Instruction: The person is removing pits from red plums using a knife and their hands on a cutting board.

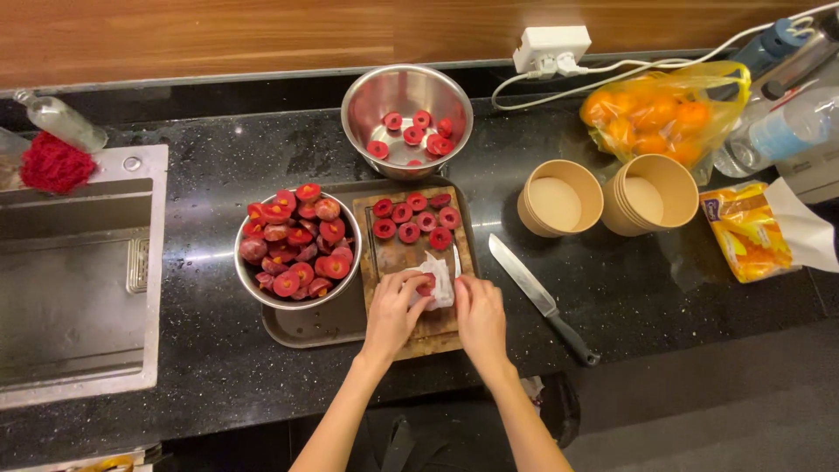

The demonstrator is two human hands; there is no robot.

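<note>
Both arms reached up from the near edge, bent in toward each other. The left hand and right hand met over the wooden board, fingers curled and pinching a red fruit piece on white paper. A knife lay right on the table.

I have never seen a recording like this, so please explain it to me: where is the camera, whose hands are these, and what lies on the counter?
There is one picture, from a camera worn on a person's head, looking down. The left hand and right hand are that person's own. Together they hold a red fruit piece in white paper over a wooden cutting board. Red slices lie on the board. Beside it stand a full bowl of fruit, a steel bowl with few slices, a knife and paper cups.
</note>
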